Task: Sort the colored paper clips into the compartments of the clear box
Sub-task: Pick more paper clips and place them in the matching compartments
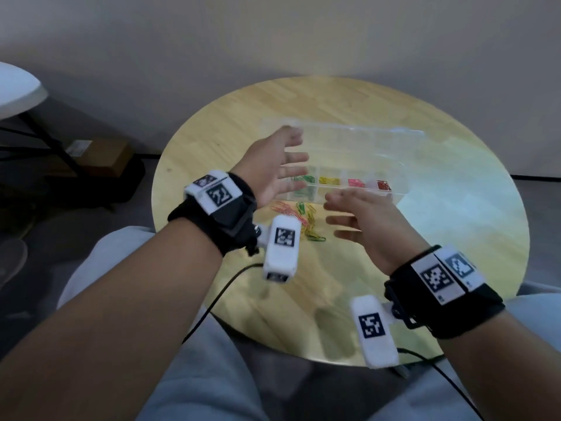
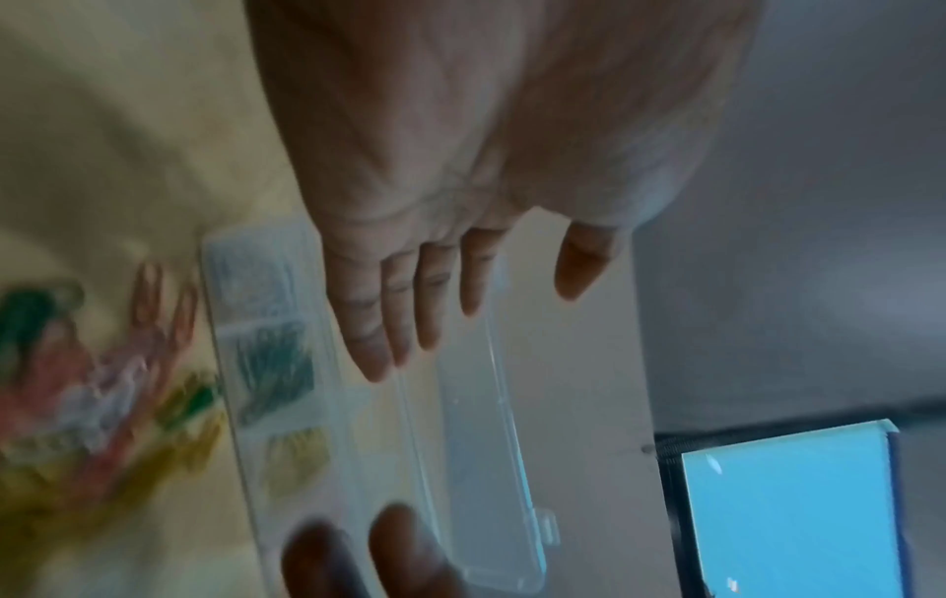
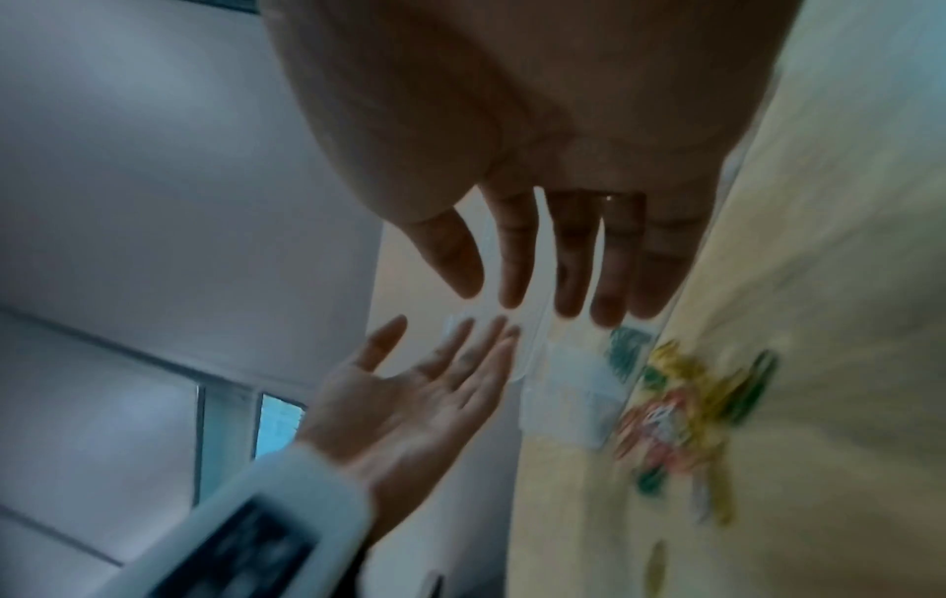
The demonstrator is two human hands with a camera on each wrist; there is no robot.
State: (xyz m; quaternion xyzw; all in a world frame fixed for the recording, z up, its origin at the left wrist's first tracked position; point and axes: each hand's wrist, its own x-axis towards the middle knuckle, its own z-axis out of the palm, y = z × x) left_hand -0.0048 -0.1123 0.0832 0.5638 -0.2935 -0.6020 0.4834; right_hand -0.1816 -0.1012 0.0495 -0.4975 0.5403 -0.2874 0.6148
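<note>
The clear box lies open on the round wooden table, its lid folded back. Its compartments hold sorted clips: green, yellow, pink and red. A loose pile of mixed paper clips lies in front of the box. My left hand hovers over the box's left end, fingers spread and straight, holding nothing. My right hand floats just in front of the box, fingers extended, palm facing left, empty. In the wrist views both hands show flat fingers above the box.
A white table on black legs and a cardboard box stand on the floor at the left. Cables trail from the wrist cameras over my lap. A wall rises just behind the round table.
</note>
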